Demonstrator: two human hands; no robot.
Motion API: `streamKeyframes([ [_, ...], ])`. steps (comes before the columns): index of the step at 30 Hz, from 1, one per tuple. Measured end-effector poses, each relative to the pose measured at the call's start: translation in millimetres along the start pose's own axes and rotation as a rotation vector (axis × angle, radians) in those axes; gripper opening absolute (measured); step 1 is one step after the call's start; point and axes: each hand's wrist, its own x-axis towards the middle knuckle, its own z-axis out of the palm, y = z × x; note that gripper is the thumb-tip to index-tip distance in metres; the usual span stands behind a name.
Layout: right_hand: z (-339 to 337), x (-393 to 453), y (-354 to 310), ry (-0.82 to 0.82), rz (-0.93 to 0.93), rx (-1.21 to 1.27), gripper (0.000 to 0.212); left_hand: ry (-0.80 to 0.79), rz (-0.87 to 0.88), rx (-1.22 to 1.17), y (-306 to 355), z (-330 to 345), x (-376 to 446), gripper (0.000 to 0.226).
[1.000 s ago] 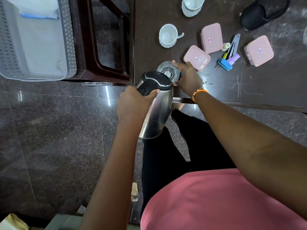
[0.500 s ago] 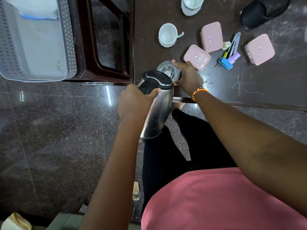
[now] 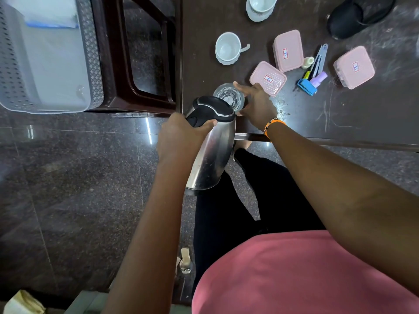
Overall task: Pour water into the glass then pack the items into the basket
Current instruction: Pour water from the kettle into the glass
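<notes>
**Pink lids, steel shine, dark stone**

You've got a silver kettle (image 3: 210,159) with a glossy black lid. The glass (image 3: 229,96) is clear. Three pale pink boxes (image 3: 288,50) carry white labels edged in red. Two white cups (image 3: 227,48) sit on your dark brown table (image 3: 362,118). The basket (image 3: 95,64) is grey, perforated. Your wristband (image 3: 273,124) is orange; your shirt (image 3: 294,279) is pink.

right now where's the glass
In the head view the glass stands near the front left corner of the dark table, steadied by the right hand, with the kettle tipped over it and a pink box just right.
</notes>
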Motion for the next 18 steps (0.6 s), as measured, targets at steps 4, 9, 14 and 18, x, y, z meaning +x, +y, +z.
streamKeyframes([
  [4, -1.1, 1.0, 0.5, -0.008, 0.001, 0.002, 0.072, 0.004, 0.006, 0.015, 1.0, 0.3, 0.5, 0.058],
  [9, -1.8, 0.9, 0.1, -0.009, -0.001, -0.011, 0.072, 0.004, 0.007, 0.017, 1.3, 0.1, 1.1, 0.058],
  [14, -2.5, -0.3, -1.5, 0.000, 0.005, -0.024, 0.071, 0.008, 0.003, 0.031, 2.5, -1.0, 3.0, 0.059],
  [18, -2.5, -0.4, -1.9, 0.002, 0.007, -0.023, 0.072, 0.003, 0.001, 0.036, 3.3, -1.3, 3.1, 0.059],
])
